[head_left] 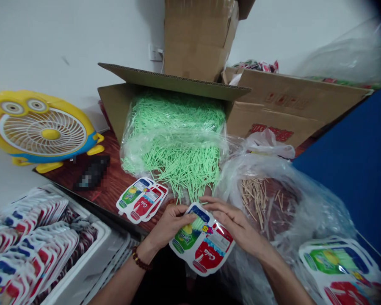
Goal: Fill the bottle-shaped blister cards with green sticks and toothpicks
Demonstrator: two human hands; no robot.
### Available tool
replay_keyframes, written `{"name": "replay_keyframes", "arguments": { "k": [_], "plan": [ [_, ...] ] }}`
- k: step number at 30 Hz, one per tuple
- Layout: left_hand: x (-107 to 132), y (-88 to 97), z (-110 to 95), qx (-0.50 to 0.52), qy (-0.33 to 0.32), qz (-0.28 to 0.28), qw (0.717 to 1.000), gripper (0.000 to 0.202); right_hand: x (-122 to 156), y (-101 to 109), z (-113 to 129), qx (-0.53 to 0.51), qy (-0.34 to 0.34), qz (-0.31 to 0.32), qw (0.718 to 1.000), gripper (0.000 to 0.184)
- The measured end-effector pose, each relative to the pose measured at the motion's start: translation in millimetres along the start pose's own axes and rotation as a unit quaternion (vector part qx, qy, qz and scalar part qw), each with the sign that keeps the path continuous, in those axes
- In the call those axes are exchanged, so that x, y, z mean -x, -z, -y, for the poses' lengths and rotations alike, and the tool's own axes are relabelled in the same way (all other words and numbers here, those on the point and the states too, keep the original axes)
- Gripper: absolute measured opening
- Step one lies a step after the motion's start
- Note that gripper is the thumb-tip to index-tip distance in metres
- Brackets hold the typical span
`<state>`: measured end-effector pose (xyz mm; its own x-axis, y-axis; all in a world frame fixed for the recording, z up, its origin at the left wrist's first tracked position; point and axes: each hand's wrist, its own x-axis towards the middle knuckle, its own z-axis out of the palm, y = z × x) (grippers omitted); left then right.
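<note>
Fingers (186,218) of left hand (169,224) and right hand (233,222) are closed on a bottle-print pouch (206,250), held beside the green sticks (178,156).

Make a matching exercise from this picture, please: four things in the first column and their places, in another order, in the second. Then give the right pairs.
1. green sticks
2. wooden sticks
3. yellow fan
4. printed packet

A. held between the left hand and the right hand
B. at the far left, by the wall
C. spilling out of the open cardboard box
D. inside the clear bag on the right

Pairs: 1-C, 2-D, 3-B, 4-A.
</note>
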<state>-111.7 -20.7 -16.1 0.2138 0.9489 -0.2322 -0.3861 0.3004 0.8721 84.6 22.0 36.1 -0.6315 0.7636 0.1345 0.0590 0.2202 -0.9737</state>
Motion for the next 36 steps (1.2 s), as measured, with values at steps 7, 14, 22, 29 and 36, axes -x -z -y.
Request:
{"name": "replay_keyframes", "arguments": {
  "k": [7, 14, 22, 29, 36],
  "plan": [
    [-3.2, -1.1, -2.3, -0.017, 0.011, -0.018, 1.000, 0.026, -9.0, 6.8, 5.0, 0.073, 0.019, 0.011, 0.997, 0.021],
    [-3.8, -1.2, -1.0, -0.033, -0.010, -0.018, 0.999, 0.028, -18.3, 3.0, -6.0, 0.093, 0.018, 0.038, 0.995, 0.018],
    [1.9, 1.6, -0.8, -0.027, 0.024, 0.010, 0.999, 0.033, -26.0, 4.7, -5.8, 0.041, 0.013, -0.028, 0.999, 0.010],
    [0.0, -1.8, 1.0, -0.064, 0.023, -0.037, 0.997, 0.024, -32.6, 4.8, -12.0, 0.030, 0.017, 0.003, 0.999, 0.013],
    [0.3, -3.3, 3.0, -0.032, 0.032, -0.041, 0.998, 0.032, -25.9, 8.6, -17.0, 0.147, 0.008, -0.017, 0.989, 0.011]
  ]
}}
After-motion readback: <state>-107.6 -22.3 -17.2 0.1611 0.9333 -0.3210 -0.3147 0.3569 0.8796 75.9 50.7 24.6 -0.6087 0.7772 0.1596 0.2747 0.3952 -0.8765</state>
